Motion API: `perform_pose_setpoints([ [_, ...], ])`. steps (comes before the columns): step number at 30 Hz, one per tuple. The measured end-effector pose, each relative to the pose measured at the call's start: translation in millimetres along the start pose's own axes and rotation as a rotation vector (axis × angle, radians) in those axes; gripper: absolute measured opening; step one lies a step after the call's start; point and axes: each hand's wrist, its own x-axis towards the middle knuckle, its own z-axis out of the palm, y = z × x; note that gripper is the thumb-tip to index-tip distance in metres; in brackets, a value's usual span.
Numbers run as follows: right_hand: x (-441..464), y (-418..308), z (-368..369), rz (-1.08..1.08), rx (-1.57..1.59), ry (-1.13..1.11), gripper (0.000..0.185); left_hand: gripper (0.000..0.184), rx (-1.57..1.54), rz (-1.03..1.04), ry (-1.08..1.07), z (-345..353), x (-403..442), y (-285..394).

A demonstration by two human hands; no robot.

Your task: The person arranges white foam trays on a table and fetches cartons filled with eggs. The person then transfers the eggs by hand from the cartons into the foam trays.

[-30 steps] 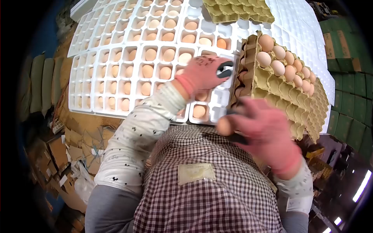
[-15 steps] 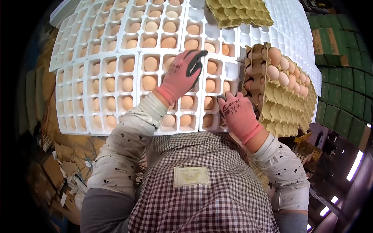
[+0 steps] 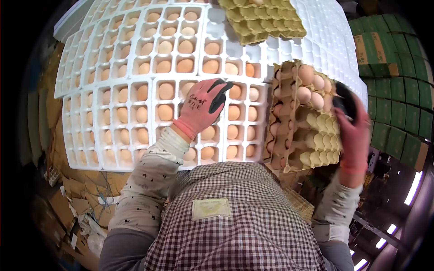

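My left hand [image 3: 203, 106], in a pink glove with black fingertips, rests over a white foam tray [image 3: 246, 83]. Its fingers stretch across the cells and no egg shows in it, though the palm side is hidden. Brown eggs [image 3: 233, 113] sit in the cells around it. My right hand [image 3: 355, 128], gloved alike and smeared by motion, is at the right side of a stack of pulp egg flats [image 3: 318, 140]. Its fingers are beside the eggs [image 3: 316, 99] on the top flat; whether they grip any is hidden.
More foam trays [image 3: 151, 80] filled with eggs spread to the left. Another pulp flat [image 3: 266, 22] lies at the back over trays with bare cells [image 3: 316, 34]. Green cartons [image 3: 393, 104] are stacked at the right. Cardboard scraps [image 3: 81, 194] lie on the floor at left.
My right hand has moved from the tray's near right cells to the right side of the egg stack. Eggs show in the cells it covered. My left hand stays over the tray; the view has shifted.
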Motion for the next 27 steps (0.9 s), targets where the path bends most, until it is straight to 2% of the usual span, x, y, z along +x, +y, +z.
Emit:
perform_pose_setpoints([
  [1, -6, 34, -29, 0.072, 0.203, 0.079, 0.044, 0.043, 0.062, 0.01, -0.034, 4, 0, -2],
  [3, -28, 116, -70, 0.236, 0.122, 0.197, 0.04, 0.042, 0.127, 0.032, 0.002, 8, 1, 0],
  [5, -50, 172, -77, 0.474, 0.253, 0.164, 0.041, 0.044, -0.066, -0.149, 0.033, 4, 22, 15],
  [7, -66, 229, -59, 0.421, 0.583, 0.097, 0.046, 0.045, -0.022, -0.141, 0.249, 12, 55, 24],
  [8, -73, 253, -50, 0.072, 0.142, 0.026, 0.05, 0.05, 0.028, -0.139, 0.33, 15, 77, 27],
  [10, -73, 272, -28, 0.182, 0.121, 0.024, 0.057, 0.068, -0.08, -0.357, 0.379, 34, 124, 6],
  [11, -73, 267, -15, 0.321, 0.245, 0.05, 0.06, 0.075, -0.175, -0.474, 0.408, 47, 149, -18],
  [12, -72, 262, -2, 0.457, 0.371, 0.095, 0.064, 0.082, -0.261, -0.498, 0.398, 55, 172, -37],
  [13, -69, 257, -1, 0.326, 0.249, 0.092, 0.068, 0.09, -0.346, -0.524, 0.387, 63, 191, -54],
  [15, -70, 256, -10, 0.413, 0.48, -0.009, 0.072, 0.084, -0.039, -0.69, 0.625, 88, 221, -82],
  [17, -63, 232, -26, 0.553, 0.664, -0.112, 0.073, 0.07, -0.46, -0.628, 0.447, 64, 220, -53],
  [18, -71, 254, -14, 0.404, 0.589, -0.01, 0.072, 0.053, -0.358, -0.633, 0.531, 59, 219, -42],
  [19, -72, 253, -11, 0.329, 0.57, 0.018, 0.071, 0.044, -0.451, -0.518, 0.639, 60, 217, -57],
  [21, -76, 273, 1, 0.308, 0.592, 0.063, 0.073, 0.033, -0.517, -0.496, 0.716, 34, 194, -44],
  [23, -78, 271, -3, 0.365, 0.444, 0.035, 0.073, 0.035, -0.648, -0.46, 0.776, 9, 157, -52],
  [24, -76, 265, -3, 0.331, 0.467, 0.056, 0.073, 0.037, -0.599, -0.436, 0.844, -3, 134, -75],
  [25, -75, 265, -5, 0.334, 0.498, 0.025, 0.073, 0.036, -0.782, -0.389, 0.865, -15, 116, -59],
  [26, -74, 260, -8, 0.328, 0.533, 0.026, 0.073, 0.036, -0.575, -0.36, 0.969, -24, 102, -33],
  [27, -72, 253, -10, 0.32, 0.568, 0.028, 0.073, 0.043, -0.721, -0.358, 0.995, -36, 77, -55],
])
